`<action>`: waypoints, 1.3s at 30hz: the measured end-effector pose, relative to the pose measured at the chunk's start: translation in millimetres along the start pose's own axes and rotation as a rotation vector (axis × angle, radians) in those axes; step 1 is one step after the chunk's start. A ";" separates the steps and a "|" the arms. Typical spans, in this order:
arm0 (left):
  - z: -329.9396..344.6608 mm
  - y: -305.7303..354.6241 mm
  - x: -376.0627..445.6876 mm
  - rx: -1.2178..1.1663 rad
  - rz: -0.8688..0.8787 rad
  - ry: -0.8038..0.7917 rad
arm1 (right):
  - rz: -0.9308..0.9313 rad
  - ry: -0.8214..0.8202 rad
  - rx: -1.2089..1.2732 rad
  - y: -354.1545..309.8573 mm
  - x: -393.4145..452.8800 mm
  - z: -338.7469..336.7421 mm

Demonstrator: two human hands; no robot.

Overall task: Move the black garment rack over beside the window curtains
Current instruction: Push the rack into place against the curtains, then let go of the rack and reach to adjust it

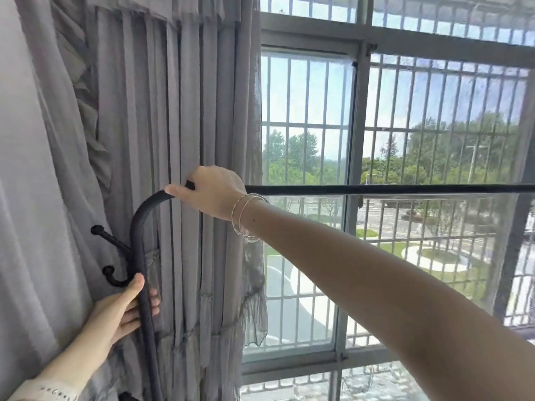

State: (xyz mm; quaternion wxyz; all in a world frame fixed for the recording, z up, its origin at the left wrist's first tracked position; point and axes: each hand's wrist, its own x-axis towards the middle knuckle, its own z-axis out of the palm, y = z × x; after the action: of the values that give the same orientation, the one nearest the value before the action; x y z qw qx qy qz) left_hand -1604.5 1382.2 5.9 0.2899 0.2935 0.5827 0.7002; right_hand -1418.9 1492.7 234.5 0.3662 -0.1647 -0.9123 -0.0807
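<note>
While both hands grip the black garment rack, its base is cut off.

Matt black metal garment rack; soft grey cloth curtains; thin silvery bangles.

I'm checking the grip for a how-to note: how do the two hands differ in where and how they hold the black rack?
The right hand grips the garment rack high up, at the bend into the top bar, palm down and arm outstretched. The left hand is lower, wrapped around the upright post just beneath the hooks. Only the right wrist wears bangles. Both are closed on the rack beside the grey curtains.
</note>
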 end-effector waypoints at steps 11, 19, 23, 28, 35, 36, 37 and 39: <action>32.0 -2.2 -23.2 -0.004 0.053 0.003 | 0.045 -0.142 0.202 27.9 -12.9 -25.4; 53.5 0.1 -36.3 -0.029 0.047 -0.010 | 0.075 -0.155 0.238 39.0 -24.5 -35.8; 57.2 3.6 -45.7 -0.071 0.030 0.037 | 0.083 -0.152 0.237 32.7 -26.0 -36.0; 61.5 16.5 -64.8 -0.088 -0.011 0.074 | 0.049 -0.077 0.206 25.9 -28.1 -44.1; 70.6 42.1 -85.9 -0.148 0.026 0.248 | 0.425 -0.009 1.226 40.7 -73.5 -67.4; 73.9 47.2 -89.3 -0.157 0.051 0.251 | 0.443 -0.047 1.260 48.9 -85.4 -70.8; 80.6 53.6 -93.9 -0.156 0.087 0.225 | 0.460 -0.072 1.307 59.3 -99.1 -75.5; 100.2 67.6 -108.2 -0.159 0.118 0.118 | 0.494 -0.110 1.410 77.3 -125.9 -84.7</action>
State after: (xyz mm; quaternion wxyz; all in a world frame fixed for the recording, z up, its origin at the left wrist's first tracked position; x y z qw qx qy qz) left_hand -1462.5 1355.6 79.6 0.2358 0.2617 0.5230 0.7761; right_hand -1251.5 1511.7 209.9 0.3462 -0.0950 -0.7012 0.6159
